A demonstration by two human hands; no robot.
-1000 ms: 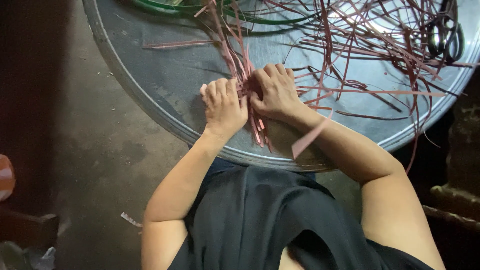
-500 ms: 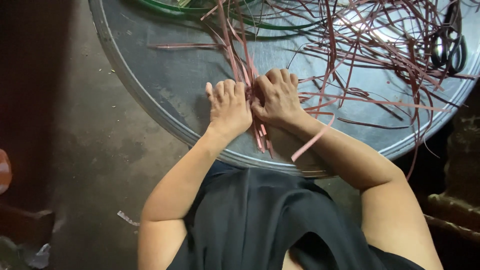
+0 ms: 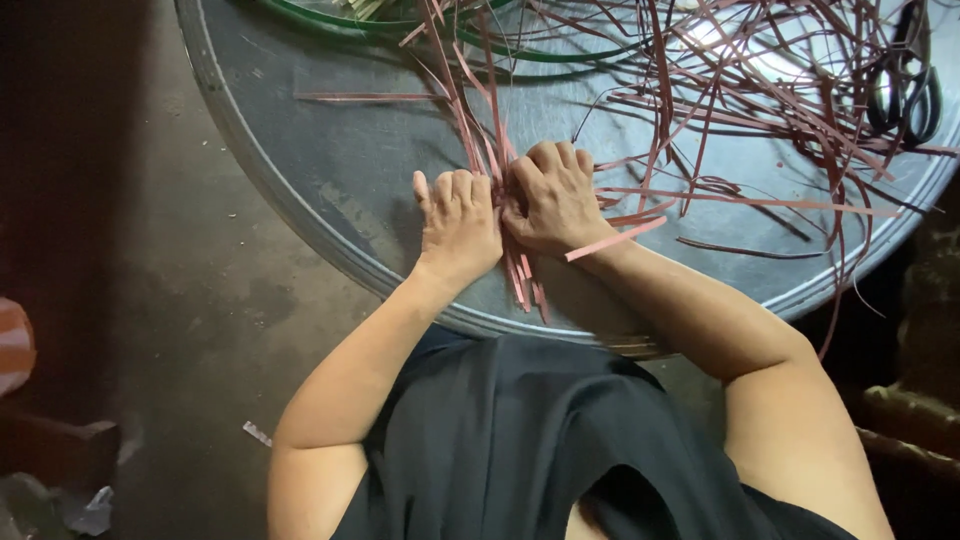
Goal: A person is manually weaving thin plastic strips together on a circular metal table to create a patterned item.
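Both hands press side by side near the close rim of the round grey metal tray [image 3: 300, 190]: the left hand [image 3: 458, 225] and right hand [image 3: 552, 200] each clench a bundle of thin reddish-brown strips [image 3: 480, 140]. Loose strips sprawl rightward toward black scissors [image 3: 905, 95]; bare tray lies left, above a dark concrete floor [image 3: 150, 300].

Tray [image 3: 300, 190]: lying on the floor [image 3: 150, 300], before the person.
Strips [image 3: 700, 110]: spreading across the tray's middle and right.
Hands: left hand [image 3: 458, 225] and right hand [image 3: 552, 200] sitting side by side near the tray's near edge.
Scissors [image 3: 905, 85]: lying at the right edge.
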